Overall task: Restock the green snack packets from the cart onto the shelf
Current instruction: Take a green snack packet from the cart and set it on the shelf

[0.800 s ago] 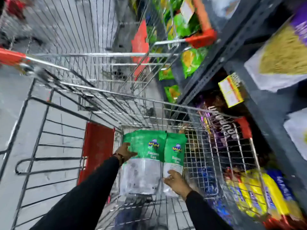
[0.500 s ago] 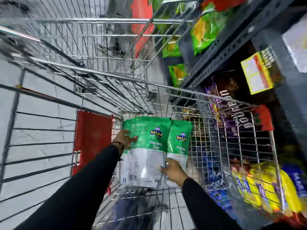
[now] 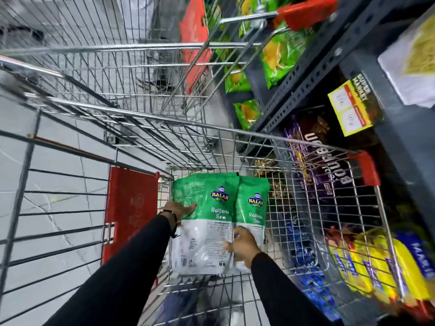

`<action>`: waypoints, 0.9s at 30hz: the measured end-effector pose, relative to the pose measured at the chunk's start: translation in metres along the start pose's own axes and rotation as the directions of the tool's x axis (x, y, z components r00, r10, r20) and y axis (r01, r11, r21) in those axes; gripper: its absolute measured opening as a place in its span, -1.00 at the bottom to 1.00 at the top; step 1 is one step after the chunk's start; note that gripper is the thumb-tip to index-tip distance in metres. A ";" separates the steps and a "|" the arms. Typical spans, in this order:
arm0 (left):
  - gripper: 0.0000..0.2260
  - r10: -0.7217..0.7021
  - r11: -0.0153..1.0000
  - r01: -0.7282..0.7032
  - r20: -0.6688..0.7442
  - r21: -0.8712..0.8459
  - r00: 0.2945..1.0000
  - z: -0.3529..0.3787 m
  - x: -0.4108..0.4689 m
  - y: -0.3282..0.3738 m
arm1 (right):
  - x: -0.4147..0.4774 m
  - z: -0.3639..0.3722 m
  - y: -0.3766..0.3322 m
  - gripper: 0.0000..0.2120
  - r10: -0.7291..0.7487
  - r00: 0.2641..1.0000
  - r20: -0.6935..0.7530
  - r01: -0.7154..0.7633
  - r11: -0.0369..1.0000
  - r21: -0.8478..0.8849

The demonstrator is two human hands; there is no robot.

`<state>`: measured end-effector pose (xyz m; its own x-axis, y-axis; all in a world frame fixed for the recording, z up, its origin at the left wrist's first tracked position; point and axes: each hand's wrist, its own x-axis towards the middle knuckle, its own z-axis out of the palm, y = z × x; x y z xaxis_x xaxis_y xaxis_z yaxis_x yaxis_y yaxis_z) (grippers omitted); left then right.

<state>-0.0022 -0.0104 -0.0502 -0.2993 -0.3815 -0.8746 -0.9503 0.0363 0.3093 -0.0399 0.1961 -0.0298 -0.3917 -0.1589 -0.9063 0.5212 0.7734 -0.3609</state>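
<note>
Two green-and-white snack packets lie side by side in the wire cart. The larger-looking left packet overlaps the right packet. My left hand presses flat with spread fingers on the left packet's left edge. My right hand curls around the lower edges of the packets where they meet. Both arms wear black sleeves. The dark metal shelf rises on the right, beside the cart.
A red flap hangs on the cart's left wall. A second wire cart stands ahead. Bright green chip bags, dark purple packs and yellow-blue packs fill the shelf's lower levels. Grey tiled floor lies left.
The view has tilted and shifted slightly. My left hand has slid further onto the left packet, and my right hand has closed more around the packets' lower edge. The packets stay in the cart.
</note>
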 end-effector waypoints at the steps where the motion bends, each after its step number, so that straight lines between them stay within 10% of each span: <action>1: -0.47 0.003 1.000 -0.003 -0.020 -0.003 1.000 0.001 -0.002 -0.001 | -0.004 -0.001 -0.001 -0.77 -0.014 1.000 -0.003 0.014 1.000 -0.005; 12: -0.64 0.455 0.860 -0.476 -0.145 -0.186 0.879 -0.036 -0.116 0.059 | -0.113 -0.061 -0.035 -0.78 -0.317 0.940 -0.124 0.331 0.937 0.111; 21: -0.55 0.788 0.615 -0.775 0.060 -0.147 0.613 0.012 -0.244 0.146 | -0.219 -0.134 0.033 -0.70 -0.388 0.772 -0.504 0.600 0.708 0.374; 27: -0.86 0.934 0.340 -0.908 0.201 -0.245 0.295 0.112 -0.335 0.202 | -0.286 -0.195 0.113 -0.66 -0.302 0.540 -0.785 0.757 0.581 0.298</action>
<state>-0.1039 0.2282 0.2641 -0.9933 0.1069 -0.0446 -0.0303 0.1321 0.9908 -0.0167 0.4486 0.2319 -0.9645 0.1627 -0.2079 0.2321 0.1466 -0.9616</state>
